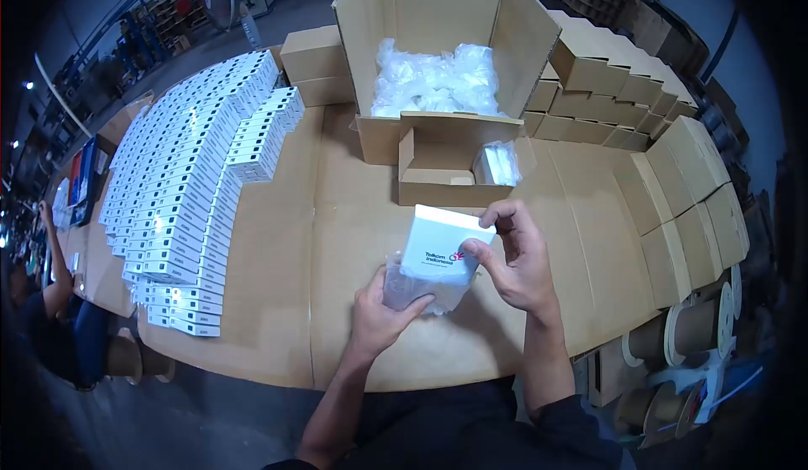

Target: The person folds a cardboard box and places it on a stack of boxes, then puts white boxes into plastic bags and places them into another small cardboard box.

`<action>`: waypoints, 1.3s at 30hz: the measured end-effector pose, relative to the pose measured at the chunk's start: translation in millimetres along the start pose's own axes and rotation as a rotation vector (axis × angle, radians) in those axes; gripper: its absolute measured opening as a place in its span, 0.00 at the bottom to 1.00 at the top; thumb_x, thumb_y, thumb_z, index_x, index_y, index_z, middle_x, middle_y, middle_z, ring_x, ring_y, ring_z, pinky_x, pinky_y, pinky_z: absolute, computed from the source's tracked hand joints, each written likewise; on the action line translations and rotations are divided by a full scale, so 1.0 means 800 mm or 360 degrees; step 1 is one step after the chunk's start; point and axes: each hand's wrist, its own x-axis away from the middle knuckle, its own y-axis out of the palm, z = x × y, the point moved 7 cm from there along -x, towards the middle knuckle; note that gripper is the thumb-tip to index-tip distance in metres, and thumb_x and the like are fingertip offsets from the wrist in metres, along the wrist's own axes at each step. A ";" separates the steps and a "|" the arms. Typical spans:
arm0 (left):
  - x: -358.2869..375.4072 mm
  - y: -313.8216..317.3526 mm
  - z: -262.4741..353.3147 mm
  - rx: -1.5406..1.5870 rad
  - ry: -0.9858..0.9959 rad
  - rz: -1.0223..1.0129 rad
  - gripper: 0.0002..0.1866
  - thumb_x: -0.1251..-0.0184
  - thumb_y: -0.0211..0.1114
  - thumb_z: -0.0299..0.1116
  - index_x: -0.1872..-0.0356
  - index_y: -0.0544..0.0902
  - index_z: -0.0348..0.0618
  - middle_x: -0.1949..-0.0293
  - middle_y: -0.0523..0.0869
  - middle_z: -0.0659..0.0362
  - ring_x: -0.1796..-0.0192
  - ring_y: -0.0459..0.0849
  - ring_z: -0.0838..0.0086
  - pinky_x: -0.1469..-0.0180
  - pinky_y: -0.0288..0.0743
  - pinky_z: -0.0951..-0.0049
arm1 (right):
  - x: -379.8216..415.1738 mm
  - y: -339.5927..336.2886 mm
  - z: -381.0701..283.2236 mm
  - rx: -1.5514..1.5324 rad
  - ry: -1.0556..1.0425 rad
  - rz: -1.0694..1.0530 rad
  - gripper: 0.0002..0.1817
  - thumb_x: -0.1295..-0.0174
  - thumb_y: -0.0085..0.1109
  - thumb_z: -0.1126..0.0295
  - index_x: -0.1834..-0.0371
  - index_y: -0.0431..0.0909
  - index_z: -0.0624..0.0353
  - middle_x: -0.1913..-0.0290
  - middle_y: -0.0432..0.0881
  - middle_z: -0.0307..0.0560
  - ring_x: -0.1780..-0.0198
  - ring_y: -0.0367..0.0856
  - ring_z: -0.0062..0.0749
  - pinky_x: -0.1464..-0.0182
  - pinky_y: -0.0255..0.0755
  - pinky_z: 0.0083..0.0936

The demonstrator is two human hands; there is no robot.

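Note:
A white box [433,238] printed "Telkom Indonesia" is partly inside a clear plastic bag [404,289], its upper part sticking out. My left hand [379,314] grips the bag and the lower part of the box, thumb across the front. My right hand [513,260] pinches the upper right corner of the white box between thumb and fingers. Just beyond them stands an open cardboard carton [454,195], with a bagged white box [498,164] at its right end.
Behind is a large open carton [421,3] of clear plastic bags [433,79]. Stacked white boxes [185,184] fill the left side. Brown cartons [690,209] line the right and back right. Cable spools [699,323] stand below the right edge. A person [59,318] sits far left.

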 end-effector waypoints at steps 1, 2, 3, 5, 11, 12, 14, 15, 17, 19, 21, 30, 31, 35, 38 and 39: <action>0.000 0.001 0.000 -0.0025 -0.0002 -0.0006 0.30 0.43 0.84 0.32 0.41 0.80 0.34 0.54 0.93 0.50 0.51 0.93 0.67 0.46 0.86 0.64 | -0.002 0.001 -0.002 0.0038 -0.0016 -0.0013 0.15 0.36 0.73 0.75 0.53 0.76 0.64 0.60 0.83 0.44 0.55 0.83 0.26 0.46 0.78 0.27; 0.000 0.001 0.000 -0.0050 -0.0004 -0.0014 0.30 0.43 0.84 0.32 0.42 0.81 0.34 0.54 0.93 0.50 0.51 0.93 0.67 0.46 0.86 0.64 | -0.004 0.003 -0.001 0.0076 -0.0003 -0.0050 0.15 0.36 0.74 0.74 0.53 0.76 0.65 0.60 0.83 0.45 0.55 0.84 0.27 0.45 0.79 0.28; -0.001 0.001 0.000 -0.0047 -0.0037 -0.0038 0.30 0.43 0.84 0.32 0.41 0.80 0.34 0.53 0.93 0.50 0.49 0.92 0.68 0.45 0.85 0.65 | -0.005 0.005 0.000 0.0115 0.0011 -0.0087 0.15 0.36 0.74 0.74 0.53 0.76 0.65 0.60 0.83 0.45 0.55 0.84 0.28 0.45 0.79 0.29; -0.001 0.003 0.003 -0.0043 -0.0105 -0.0091 0.31 0.42 0.84 0.31 0.40 0.79 0.34 0.50 0.91 0.51 0.46 0.90 0.71 0.42 0.84 0.67 | -0.009 0.010 0.003 0.0172 0.0051 -0.0138 0.15 0.36 0.73 0.73 0.53 0.76 0.65 0.61 0.83 0.46 0.55 0.84 0.29 0.44 0.79 0.30; 0.013 0.007 -0.037 0.0909 -0.0353 -0.0061 0.19 0.15 0.57 0.38 0.36 0.75 0.34 0.45 0.84 0.58 0.45 0.83 0.77 0.39 0.78 0.71 | -0.013 0.028 0.042 0.0075 0.0296 -0.0312 0.15 0.34 0.72 0.72 0.50 0.76 0.65 0.60 0.85 0.47 0.54 0.85 0.29 0.40 0.79 0.32; 0.013 0.008 -0.039 0.0956 -0.0371 -0.0003 0.19 0.13 0.54 0.39 0.36 0.75 0.34 0.45 0.84 0.58 0.45 0.83 0.78 0.39 0.78 0.71 | -0.010 0.029 0.052 -0.0052 0.0379 -0.0285 0.16 0.33 0.71 0.72 0.48 0.75 0.65 0.59 0.85 0.47 0.53 0.85 0.28 0.40 0.79 0.31; 0.014 0.014 -0.043 0.1051 -0.0411 0.0116 0.19 0.10 0.46 0.40 0.37 0.76 0.34 0.47 0.85 0.59 0.47 0.82 0.79 0.40 0.78 0.72 | 0.000 0.034 0.069 -0.0307 0.0546 -0.0231 0.18 0.30 0.70 0.71 0.43 0.74 0.64 0.56 0.85 0.47 0.50 0.85 0.28 0.38 0.78 0.30; 0.015 0.014 -0.040 0.1099 -0.0410 0.0149 0.19 0.10 0.47 0.40 0.37 0.76 0.34 0.46 0.85 0.59 0.46 0.82 0.79 0.40 0.78 0.72 | 0.004 0.034 0.070 -0.0505 0.0528 -0.0184 0.21 0.28 0.67 0.72 0.37 0.71 0.64 0.50 0.85 0.49 0.47 0.85 0.27 0.38 0.78 0.28; 0.012 0.013 -0.031 0.1199 -0.0396 0.0217 0.18 0.10 0.48 0.39 0.37 0.76 0.35 0.46 0.84 0.59 0.45 0.81 0.79 0.40 0.77 0.73 | 0.022 0.029 0.079 -0.0648 0.0642 -0.0058 0.21 0.28 0.66 0.75 0.35 0.70 0.64 0.49 0.85 0.48 0.47 0.83 0.23 0.42 0.78 0.24; 0.011 0.008 -0.043 0.1097 -0.0334 0.0258 0.19 0.10 0.48 0.40 0.36 0.76 0.35 0.46 0.84 0.58 0.46 0.82 0.79 0.40 0.76 0.74 | 0.049 0.030 0.093 -0.0726 0.0725 0.0033 0.17 0.28 0.66 0.76 0.39 0.75 0.65 0.50 0.86 0.45 0.49 0.82 0.20 0.45 0.77 0.21; 0.008 0.006 -0.050 0.0991 -0.0280 0.0286 0.20 0.10 0.47 0.41 0.36 0.77 0.34 0.46 0.85 0.58 0.46 0.82 0.78 0.40 0.76 0.73 | 0.070 0.040 0.105 -0.0740 0.0780 0.0083 0.14 0.29 0.67 0.76 0.44 0.77 0.65 0.52 0.86 0.43 0.51 0.82 0.19 0.47 0.76 0.19; 0.004 -0.015 -0.052 0.0460 -0.0154 0.0245 0.26 0.10 0.46 0.45 0.38 0.81 0.29 0.47 0.88 0.56 0.45 0.82 0.76 0.38 0.74 0.71 | 0.075 0.039 0.105 -0.0703 0.0723 0.0162 0.05 0.29 0.67 0.78 0.54 0.82 0.66 0.45 0.87 0.51 0.47 0.83 0.21 0.42 0.76 0.20; 0.004 -0.016 -0.048 0.0400 -0.0135 0.0236 0.27 0.10 0.46 0.46 0.36 0.80 0.29 0.45 0.87 0.56 0.44 0.82 0.75 0.37 0.74 0.71 | 0.077 0.038 0.111 -0.0762 0.0690 0.0177 0.05 0.30 0.67 0.78 0.54 0.82 0.66 0.43 0.87 0.53 0.46 0.83 0.22 0.41 0.76 0.21; 0.000 -0.016 -0.031 0.0439 -0.0173 0.0137 0.30 0.10 0.45 0.44 0.22 0.66 0.29 0.30 0.79 0.49 0.29 0.75 0.68 0.24 0.64 0.65 | 0.076 0.044 0.112 -0.1037 0.0529 0.0119 0.05 0.28 0.65 0.77 0.54 0.80 0.64 0.38 0.84 0.62 0.40 0.83 0.29 0.34 0.74 0.28; -0.006 -0.015 -0.016 0.0441 -0.0026 0.0059 0.31 0.10 0.45 0.45 0.21 0.64 0.29 0.30 0.78 0.49 0.27 0.75 0.67 0.23 0.64 0.64 | 0.075 0.044 0.113 -0.1090 0.0464 0.0064 0.06 0.26 0.63 0.75 0.52 0.78 0.63 0.36 0.83 0.65 0.38 0.82 0.33 0.32 0.73 0.31; -0.005 -0.014 -0.021 0.0486 -0.0050 0.0060 0.31 0.10 0.45 0.45 0.21 0.63 0.29 0.29 0.77 0.49 0.27 0.74 0.67 0.23 0.63 0.64 | 0.074 0.044 0.115 -0.1080 0.0440 0.0052 0.06 0.26 0.63 0.75 0.51 0.77 0.62 0.36 0.83 0.66 0.38 0.82 0.34 0.32 0.73 0.32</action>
